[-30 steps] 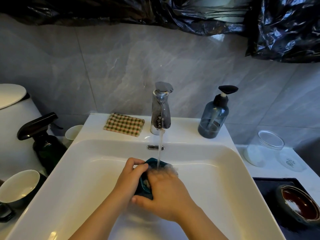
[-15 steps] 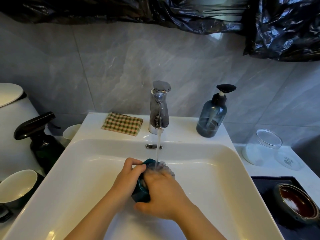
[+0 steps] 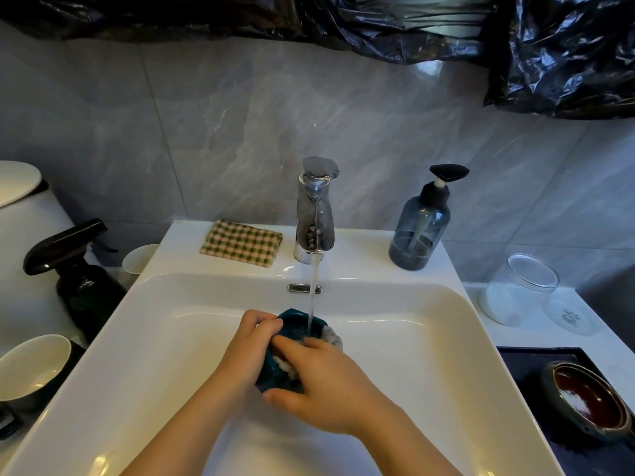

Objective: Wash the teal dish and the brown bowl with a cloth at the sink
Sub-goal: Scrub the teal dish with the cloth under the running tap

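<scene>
In the sink [image 3: 446, 304], under the water [image 3: 312, 293], gripping the teal dish [image 3: 295, 326] with left hand [image 3: 251, 341] fingers [image 3: 266, 324] curled round it. Pulled the right hand [image 3: 330, 383] back a little, fingers holding the cloth [image 3: 335, 338] inside. Still scrubbing; brown bowl [image 3: 587, 403] next, on the tray [image 3: 515, 359].

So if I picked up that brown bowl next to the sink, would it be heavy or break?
Probably heavy for its size: the brown bowl looks thick-walled, like glazed pottery. It would likely chip or break if dropped. Its shiny glaze might feel slippery, especially in wet hands.
</scene>
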Motion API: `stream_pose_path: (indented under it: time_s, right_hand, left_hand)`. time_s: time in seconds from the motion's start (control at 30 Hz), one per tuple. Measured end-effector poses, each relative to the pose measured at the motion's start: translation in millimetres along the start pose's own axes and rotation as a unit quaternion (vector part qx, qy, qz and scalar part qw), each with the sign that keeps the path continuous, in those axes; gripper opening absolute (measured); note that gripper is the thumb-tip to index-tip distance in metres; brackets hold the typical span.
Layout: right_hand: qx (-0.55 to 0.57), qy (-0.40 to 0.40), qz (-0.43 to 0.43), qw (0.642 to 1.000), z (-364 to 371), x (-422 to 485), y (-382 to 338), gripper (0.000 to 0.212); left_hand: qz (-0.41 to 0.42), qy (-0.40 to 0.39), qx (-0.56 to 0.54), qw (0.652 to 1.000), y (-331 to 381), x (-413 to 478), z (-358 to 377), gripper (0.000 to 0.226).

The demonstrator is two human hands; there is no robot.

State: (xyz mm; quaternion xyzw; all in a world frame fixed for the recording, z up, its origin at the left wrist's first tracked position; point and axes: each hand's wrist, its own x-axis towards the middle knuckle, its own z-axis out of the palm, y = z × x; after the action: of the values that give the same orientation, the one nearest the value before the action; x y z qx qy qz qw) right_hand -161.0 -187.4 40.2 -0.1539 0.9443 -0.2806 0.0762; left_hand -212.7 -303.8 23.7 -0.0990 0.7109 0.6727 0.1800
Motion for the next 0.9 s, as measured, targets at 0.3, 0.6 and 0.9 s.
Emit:
stream_pose_path:
  time_s: [0.3, 0.6, 0.9]
  right_hand:
    - [-0.056, 0.076, 0.051, 0.994, -2, -4, -5, 0.044]
    - [0.025, -0.009, -0.037, 0.999, -4, -6, 3, 0.03]
    - [-0.156, 0.037, 0.027, 0.987, 2, 2, 6, 0.055]
  left_hand:
    - [-0.003, 0.009, -0.01, 1.0, 1, 0, 2, 0.009]
    - [0.027, 0.018, 0.038, 0.999, 4, 2, -5, 0.006]
    - [0.005, 0.039, 0.052, 0.998, -1, 1, 5, 0.008]
